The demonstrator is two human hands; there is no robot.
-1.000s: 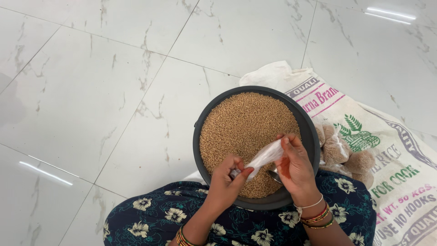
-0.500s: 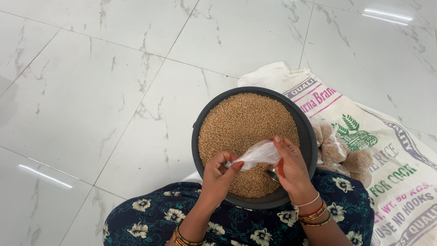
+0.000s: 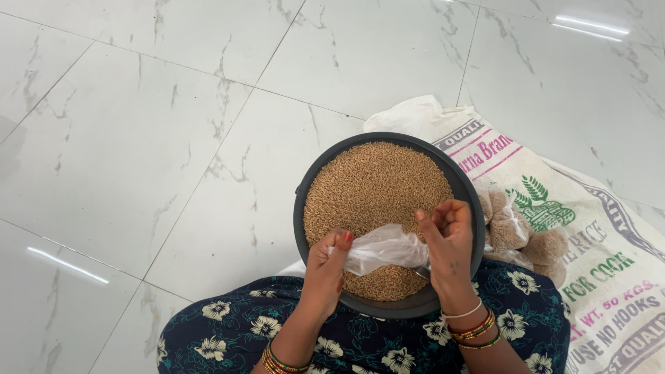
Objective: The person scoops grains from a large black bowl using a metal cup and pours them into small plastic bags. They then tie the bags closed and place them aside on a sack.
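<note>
Over the dark pan (image 3: 305, 208) of grain (image 3: 374, 194), my left hand (image 3: 325, 266) and right hand (image 3: 447, 239) had pulled the thin plastic bag (image 3: 384, 248) wider than a moment before, both pinching it.

white printed sack (image 3: 589, 228) right of pan

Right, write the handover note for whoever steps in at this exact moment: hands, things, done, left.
Left hand: pinching one end of a crumpled clear plastic bag.
Right hand: gripping the bag's other end, fingers curled.
The bag is stretched between both hands over the near part of a round dark grey pan full of brown grain, which rests at the lap.
A printed white woven sack lies on the white marble floor to the right, lumpy brown pieces on it.
Done: pan is filled.
Left: the bag is not yet open; its contents cannot be seen.
</note>
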